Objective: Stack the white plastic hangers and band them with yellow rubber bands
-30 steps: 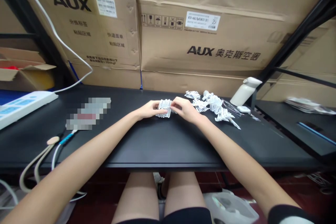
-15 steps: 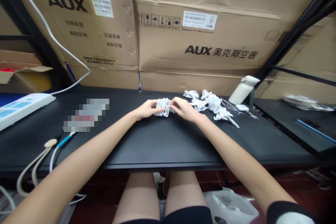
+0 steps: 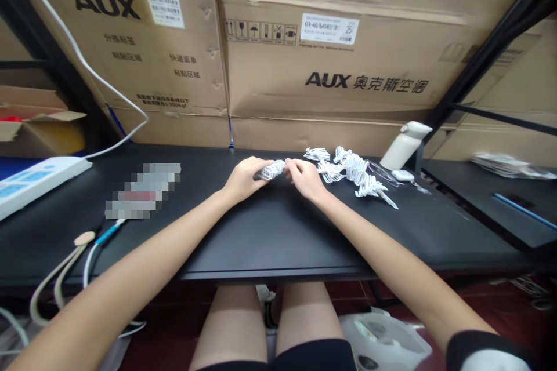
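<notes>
My left hand [image 3: 248, 178] is closed round the left end of a small white bundle [image 3: 272, 170] of thin, tightly folded loops, which looks like cable. The bundle is tilted just above the black desk. At its right end my right hand [image 3: 303, 177] has its thumb and fingers pinched together, touching the bundle's tip; what exactly lies between them is hidden. Just right of that hand, several similar white looped bundles [image 3: 357, 171] lie in a loose pile on the desk.
Behind the pile stand a cream bottle [image 3: 402, 148] and a small white case [image 3: 402, 175]. A white power strip [image 3: 39, 182] and a blurred-out flat object [image 3: 143, 191] with a cable lie left on the black desk [image 3: 278, 237]. Large cardboard boxes [image 3: 270, 87] wall off the back.
The bundle has been turned from upright, broad side showing, to tilted and narrower. My left hand has rolled over it, and my right fingers have shifted to its upper right tip.
</notes>
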{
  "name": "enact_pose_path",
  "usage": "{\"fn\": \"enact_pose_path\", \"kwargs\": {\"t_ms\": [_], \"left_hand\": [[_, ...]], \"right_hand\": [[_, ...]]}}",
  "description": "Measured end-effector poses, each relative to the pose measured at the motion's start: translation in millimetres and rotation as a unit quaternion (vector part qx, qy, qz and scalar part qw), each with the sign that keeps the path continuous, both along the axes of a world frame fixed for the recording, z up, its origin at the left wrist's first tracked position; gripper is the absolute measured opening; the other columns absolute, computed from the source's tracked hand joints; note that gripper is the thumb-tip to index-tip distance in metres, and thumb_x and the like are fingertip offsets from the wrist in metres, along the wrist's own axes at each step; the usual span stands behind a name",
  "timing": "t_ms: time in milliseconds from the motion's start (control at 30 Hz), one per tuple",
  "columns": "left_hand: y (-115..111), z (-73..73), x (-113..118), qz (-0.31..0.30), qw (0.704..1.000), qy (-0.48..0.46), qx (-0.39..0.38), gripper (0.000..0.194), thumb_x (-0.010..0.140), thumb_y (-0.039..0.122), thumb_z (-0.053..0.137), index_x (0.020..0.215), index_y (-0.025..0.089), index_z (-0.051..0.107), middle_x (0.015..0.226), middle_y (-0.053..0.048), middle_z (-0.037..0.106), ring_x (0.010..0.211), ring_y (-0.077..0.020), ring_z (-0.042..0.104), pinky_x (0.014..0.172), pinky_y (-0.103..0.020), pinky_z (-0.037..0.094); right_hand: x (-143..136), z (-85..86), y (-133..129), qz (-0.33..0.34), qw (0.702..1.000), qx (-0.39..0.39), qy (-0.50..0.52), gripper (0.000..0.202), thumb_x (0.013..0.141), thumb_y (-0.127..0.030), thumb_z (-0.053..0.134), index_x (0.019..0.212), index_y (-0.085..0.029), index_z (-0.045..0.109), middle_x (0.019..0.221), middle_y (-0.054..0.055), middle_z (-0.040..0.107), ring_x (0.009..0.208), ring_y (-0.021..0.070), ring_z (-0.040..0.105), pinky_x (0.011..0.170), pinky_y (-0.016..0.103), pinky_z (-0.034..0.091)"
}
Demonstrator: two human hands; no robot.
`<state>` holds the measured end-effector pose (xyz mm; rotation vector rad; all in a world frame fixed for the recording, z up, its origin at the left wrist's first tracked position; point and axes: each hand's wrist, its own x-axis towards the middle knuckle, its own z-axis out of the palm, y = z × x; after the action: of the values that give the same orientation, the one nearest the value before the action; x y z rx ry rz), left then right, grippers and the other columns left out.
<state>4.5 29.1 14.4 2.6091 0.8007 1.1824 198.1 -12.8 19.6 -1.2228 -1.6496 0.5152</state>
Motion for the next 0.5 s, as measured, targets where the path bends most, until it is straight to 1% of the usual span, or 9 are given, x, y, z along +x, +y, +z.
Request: {"fn": "enact_pose_path", "kwargs": {"t_ms": [67, 100, 167, 200, 267, 333, 400, 433, 500], "left_hand": [[-1.5, 3.0, 0.3, 0.006, 0.996, 0.043, 0.075, 0.029, 0.081, 0.024, 0.056, 0.109, 0.018, 0.063, 0.103, -0.009, 0.068, 0.094, -0.0222, 0.058, 0.085, -0.037, 0.042], [-1.7, 3.8, 0.5, 0.003, 0.993, 0.062, 0.101, 0.027, 0.083, 0.021, 0.054, 0.108, 0.018, 0.063, 0.103, -0.009, 0.068, 0.093, -0.022, 0.058, 0.084, -0.037, 0.042], [-1.6, 3.9, 1.3, -0.008, 0.986, 0.092, 0.136, 0.024, 0.084, 0.018, 0.05, 0.105, 0.018, 0.062, 0.103, -0.009, 0.067, 0.094, -0.0216, 0.057, 0.083, -0.036, 0.041], [-1.4, 3.2, 2.0, -0.011, 0.984, 0.102, 0.148, 0.023, 0.085, 0.016, 0.049, 0.104, 0.018, 0.062, 0.104, -0.009, 0.066, 0.095, -0.0217, 0.056, 0.083, -0.035, 0.041], [-1.1, 1.3, 3.5, -0.002, 0.979, 0.117, 0.166, 0.022, 0.084, 0.014, 0.048, 0.102, 0.017, 0.061, 0.108, -0.011, 0.063, 0.099, -0.0225, 0.054, 0.084, -0.036, 0.042], [-1.6, -0.2, 4.8, 0.029, 0.978, 0.121, 0.169, 0.02, 0.082, 0.015, 0.051, 0.1, 0.017, 0.061, 0.114, -0.012, 0.059, 0.103, -0.0241, 0.051, 0.085, -0.037, 0.042], [-3.2, -0.3, 5.4, 0.05, 0.981, 0.113, 0.151, 0.02, 0.08, 0.019, 0.056, 0.099, 0.017, 0.06, 0.119, -0.013, 0.054, 0.106, -0.0255, 0.049, 0.087, -0.039, 0.042], [-4.4, 0.1, 5.3, 0.05, 0.983, 0.108, 0.137, 0.022, 0.078, 0.021, 0.059, 0.1, 0.017, 0.06, 0.121, -0.013, 0.053, 0.107, -0.026, 0.048, 0.088, -0.04, 0.042], [-7.0, 1.5, 4.5, 0.03, 0.988, 0.105, 0.108, 0.031, 0.075, 0.025, 0.064, 0.104, 0.019, 0.059, 0.125, -0.012, 0.05, 0.111, -0.0271, 0.046, 0.091, -0.042, 0.041]], "right_hand": [[-1.8, 0.7, 0.9, 0.019, 0.99, -0.101, 0.093, 0.041, 0.084, -0.054, 0.049, 0.067, -0.017, 0.055, 0.065, 0.004, 0.062, 0.058, 0.0159, 0.061, 0.056, 0.028, 0.051], [-2.5, 0.8, 1.2, 0.038, 0.977, -0.152, 0.143, 0.039, 0.081, -0.056, 0.054, 0.07, -0.018, 0.053, 0.065, 0.004, 0.063, 0.057, 0.0159, 0.062, 0.055, 0.029, 0.052], [-3.5, 0.7, 1.5, 0.084, 0.941, -0.231, 0.232, 0.035, 0.076, -0.051, 0.064, 0.077, -0.018, 0.052, 0.067, 0.004, 0.065, 0.059, 0.0161, 0.065, 0.058, 0.029, 0.055], [-3.8, 0.2, 1.6, 0.108, 0.924, -0.252, 0.267, 0.033, 0.074, -0.047, 0.068, 0.08, -0.018, 0.052, 0.069, 0.004, 0.066, 0.061, 0.0159, 0.066, 0.061, 0.03, 0.056], [-4.1, -1.9, 2.0, 0.141, 0.902, -0.264, 0.311, 0.033, 0.069, -0.038, 0.074, 0.084, -0.018, 0.053, 0.073, 0.003, 0.067, 0.065, 0.0152, 0.067, 0.066, 0.029, 0.056], [-4.4, -5.2, 3.2, 0.152, 0.894, -0.254, 0.336, 0.033, 0.066, -0.033, 0.077, 0.085, -0.017, 0.055, 0.075, 0.003, 0.068, 0.067, 0.0147, 0.067, 0.069, 0.029, 0.056], [-4.6, -9.3, 5.3, 0.151, 0.891, -0.242, 0.353, 0.034, 0.064, -0.031, 0.079, 0.084, -0.016, 0.056, 0.075, 0.003, 0.069, 0.069, 0.0148, 0.067, 0.071, 0.029, 0.055], [-4.6, -11.4, 6.4, 0.147, 0.891, -0.236, 0.36, 0.034, 0.062, -0.03, 0.079, 0.084, -0.016, 0.056, 0.075, 0.003, 0.069, 0.07, 0.0148, 0.067, 0.072, 0.03, 0.055], [-4.3, -14.9, 8.4, 0.135, 0.891, -0.225, 0.371, 0.036, 0.059, -0.029, 0.081, 0.083, -0.016, 0.057, 0.075, 0.003, 0.069, 0.071, 0.0148, 0.067, 0.073, 0.03, 0.055]]}}
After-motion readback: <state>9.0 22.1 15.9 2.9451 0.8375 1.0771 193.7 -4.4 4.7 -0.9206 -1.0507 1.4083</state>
